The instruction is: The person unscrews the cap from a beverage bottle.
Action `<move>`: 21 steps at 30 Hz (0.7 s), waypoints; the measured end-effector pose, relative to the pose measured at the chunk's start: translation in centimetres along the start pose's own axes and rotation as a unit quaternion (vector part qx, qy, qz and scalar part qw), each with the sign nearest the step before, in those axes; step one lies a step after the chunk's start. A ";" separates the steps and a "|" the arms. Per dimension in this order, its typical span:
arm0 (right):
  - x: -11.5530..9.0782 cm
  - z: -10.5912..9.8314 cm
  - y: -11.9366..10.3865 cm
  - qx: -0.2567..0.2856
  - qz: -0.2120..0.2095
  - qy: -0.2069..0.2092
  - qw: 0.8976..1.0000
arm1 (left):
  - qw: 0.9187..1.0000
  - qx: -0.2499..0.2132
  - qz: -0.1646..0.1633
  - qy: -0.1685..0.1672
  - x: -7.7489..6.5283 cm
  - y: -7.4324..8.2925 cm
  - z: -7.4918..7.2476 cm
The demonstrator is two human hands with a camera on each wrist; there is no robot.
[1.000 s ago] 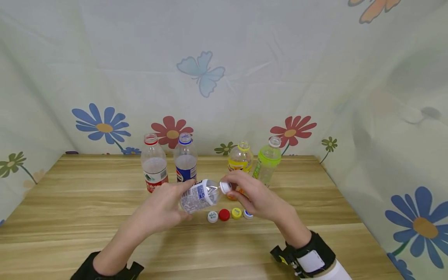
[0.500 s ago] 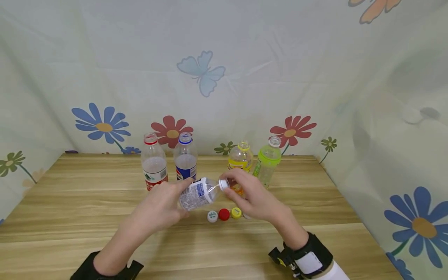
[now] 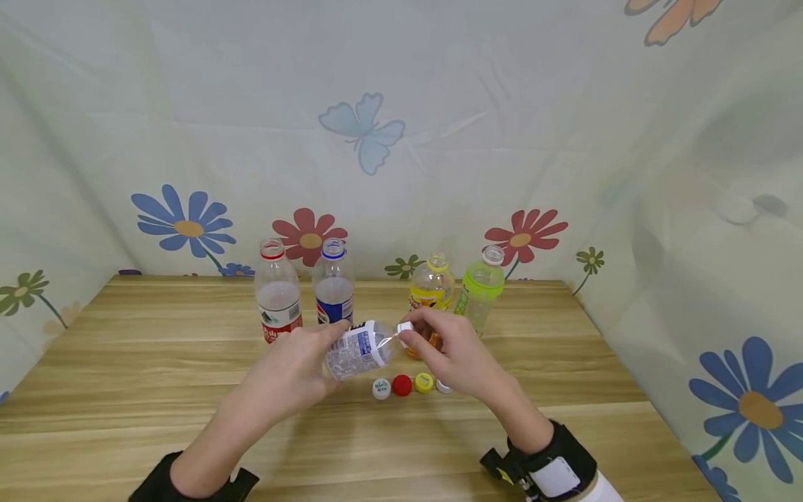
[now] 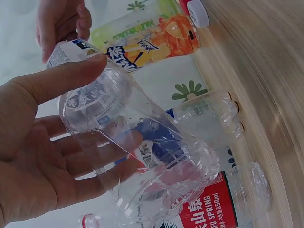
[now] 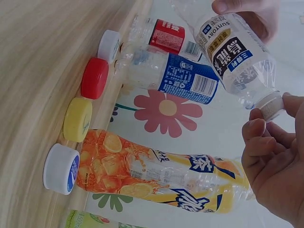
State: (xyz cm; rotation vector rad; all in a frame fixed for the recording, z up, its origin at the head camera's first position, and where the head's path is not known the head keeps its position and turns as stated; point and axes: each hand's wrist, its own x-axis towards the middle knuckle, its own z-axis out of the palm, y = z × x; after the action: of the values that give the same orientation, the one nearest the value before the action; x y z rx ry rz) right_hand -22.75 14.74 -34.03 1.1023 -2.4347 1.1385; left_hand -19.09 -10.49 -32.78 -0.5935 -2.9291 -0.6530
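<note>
My left hand (image 3: 295, 366) grips a clear plastic bottle (image 3: 354, 348) round its body, tilted with its neck to the right. In the right wrist view, the bottle's white label (image 5: 230, 50) reads SUNTORY. At the neck, my right hand (image 3: 458, 355) pinches a white cap (image 5: 271, 107) between thumb and fingers. The cap sits on the bottle mouth; how tightly, I cannot tell. Below the hands lie a white cap with print (image 3: 381, 388), a red cap (image 3: 402, 385), a yellow cap (image 3: 424, 382) and a white-and-blue cap (image 5: 61, 169), partly hidden by my right hand in the head view.
Uncapped bottles stand toward the back of the wooden table (image 3: 157, 362): a red-labelled one (image 3: 278, 300), a blue-labelled one (image 3: 334, 289), a yellow-and-orange one (image 3: 431, 286) and a green one (image 3: 482, 289). A flowered cloth (image 3: 401, 188) hangs behind.
My right fingers have shifted round the white cap, the thumb now over its near side. The bottle stays tilted in my left hand, almost in the same place.
</note>
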 end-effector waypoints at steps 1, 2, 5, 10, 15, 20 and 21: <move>0.0 0.0 -0.1 0.002 0.001 0.003 1.000 | 1.000 0.000 -0.001 0.000 0.0 0.0 0.0; 0.0 0.0 -0.2 0.003 0.001 0.006 1.000 | 1.000 0.001 -0.003 0.000 0.0 0.0 0.0; 0.0 0.0 -0.3 0.003 0.003 0.013 1.000 | 1.000 0.005 -0.004 0.002 0.0 0.0 0.1; -0.1 0.3 0.0 -0.012 -0.010 0.022 1.000 | 1.000 0.009 0.004 0.009 0.0 -0.1 0.3; -0.1 0.3 0.2 -0.031 -0.038 0.026 0.998 | 1.000 0.005 0.013 0.018 0.0 -0.1 0.4; -0.1 0.2 0.3 -0.031 -0.065 0.025 0.997 | 1.000 -0.010 0.010 0.023 0.0 -0.1 0.5; -0.1 0.2 0.3 -0.031 -0.069 0.025 0.997 | 1.000 -0.013 0.008 0.023 0.0 -0.1 0.5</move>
State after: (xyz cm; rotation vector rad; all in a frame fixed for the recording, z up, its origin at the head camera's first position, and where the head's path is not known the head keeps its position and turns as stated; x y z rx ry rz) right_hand -22.91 14.77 -34.38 1.1875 -2.3004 1.0279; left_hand -19.12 -10.35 -33.25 -0.5962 -2.8740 -0.6937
